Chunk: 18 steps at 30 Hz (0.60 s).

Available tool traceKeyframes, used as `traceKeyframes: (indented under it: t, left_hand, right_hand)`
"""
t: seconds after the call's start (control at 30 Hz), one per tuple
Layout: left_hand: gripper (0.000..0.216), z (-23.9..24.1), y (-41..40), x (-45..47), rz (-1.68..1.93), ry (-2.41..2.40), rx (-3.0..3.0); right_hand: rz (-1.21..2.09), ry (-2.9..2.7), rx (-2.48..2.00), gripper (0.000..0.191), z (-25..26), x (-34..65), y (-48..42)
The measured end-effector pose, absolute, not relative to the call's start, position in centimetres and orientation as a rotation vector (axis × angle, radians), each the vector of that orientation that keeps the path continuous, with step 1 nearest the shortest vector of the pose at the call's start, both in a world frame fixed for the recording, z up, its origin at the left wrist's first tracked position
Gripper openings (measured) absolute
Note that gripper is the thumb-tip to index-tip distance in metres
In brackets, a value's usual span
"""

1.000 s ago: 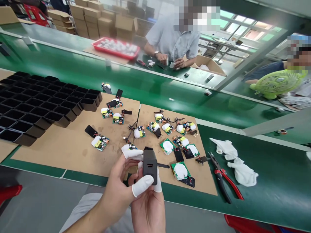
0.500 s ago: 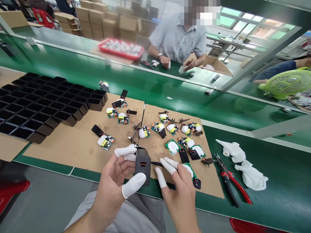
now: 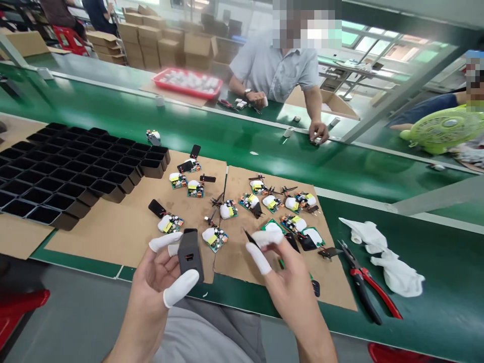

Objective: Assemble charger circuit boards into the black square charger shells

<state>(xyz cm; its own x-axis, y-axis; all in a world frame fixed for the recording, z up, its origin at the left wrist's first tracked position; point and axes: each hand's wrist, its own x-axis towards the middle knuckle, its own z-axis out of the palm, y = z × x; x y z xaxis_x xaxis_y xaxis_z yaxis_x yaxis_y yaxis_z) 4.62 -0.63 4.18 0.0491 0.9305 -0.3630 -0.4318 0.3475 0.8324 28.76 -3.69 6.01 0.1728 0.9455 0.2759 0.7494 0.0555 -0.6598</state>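
My left hand (image 3: 162, 282), white cots on its fingertips, grips a black charger housing (image 3: 191, 257) between thumb and fingers. A small slot shows in the face turned toward me. To the right, my right hand (image 3: 285, 267), also wearing white finger cots, pinches a thin black flat piece (image 3: 249, 237), seen nearly edge-on. The two hands are apart. Just beyond the housing, a circuit board (image 3: 215, 238) with white filler and yellow tape lies on the cardboard (image 3: 234, 267). Another green board (image 3: 273, 226) sits partly hidden behind my right fingers.
Rows of open black cases (image 3: 71, 171) stand at left. Several wired circuit boards (image 3: 272, 202) are spread over the cardboard. Red-and-black pliers (image 3: 363, 282) and white gloves (image 3: 397, 272) lie at right. Across the bench, a co-worker (image 3: 278, 70) sits beside a red tray (image 3: 155, 79).
My left hand has moved left with the housing. My right hand has drawn away from it, fingers now closed on the thin black piece. The co-worker's one hand has reached forward onto the bench.
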Motion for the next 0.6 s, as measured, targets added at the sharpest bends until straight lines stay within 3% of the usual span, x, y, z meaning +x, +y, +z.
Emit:
traceKeyframes:
  t: [0.1,0.27,0.43,0.6]
  left_hand:
    - [0.081,4.3,-0.5,5.8,1.163,1.017,0.616]
    - [0.072,3.8,-0.6,7.4,1.217,0.988,0.708]
    - [0.065,3.0,-1.0,7.7,1.277,1.009,0.867]
    - [0.058,3.1,-1.4,8.1,1.378,1.154,1.039]
  right_hand:
    - [0.473,-1.476,-1.536,0.004,8.1,26.9,-5.6]
    - [0.429,-1.596,-1.480,0.028,10.2,25.6,-7.1]
    - [0.349,-1.623,-1.515,0.018,9.6,25.2,-7.0]
    - [0.371,-1.583,-1.490,0.023,8.8,24.5,-7.0]
